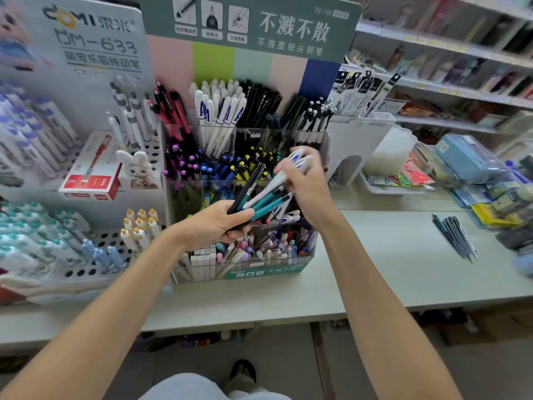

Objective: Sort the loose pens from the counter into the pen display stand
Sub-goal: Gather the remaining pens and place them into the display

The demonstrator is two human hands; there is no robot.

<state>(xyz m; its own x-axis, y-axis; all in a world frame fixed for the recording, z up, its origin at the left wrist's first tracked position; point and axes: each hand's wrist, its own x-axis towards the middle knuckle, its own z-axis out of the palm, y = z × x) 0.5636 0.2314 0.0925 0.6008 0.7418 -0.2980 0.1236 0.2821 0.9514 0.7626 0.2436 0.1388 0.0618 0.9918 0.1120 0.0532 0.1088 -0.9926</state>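
My left hand (pixel 219 223) grips a bundle of pens (pixel 261 197), black, teal and white, fanned up and to the right in front of the pen display stand (pixel 259 268). My right hand (pixel 305 183) pinches white pens with blue lettering (pixel 297 161) at the top of that bundle, above the stand's middle tiers. The clear tiered stand holds several compartments of white, black, red and coloured pens. A loose group of dark pens (pixel 455 236) lies on the counter (pixel 389 255) to the right.
A white perforated stand (pixel 95 255) with pens and a red box (pixel 92 168) stands to the left. A white holder (pixel 357 140) and trays of packaged goods (pixel 473 168) sit to the right. Shelves run along the back right.
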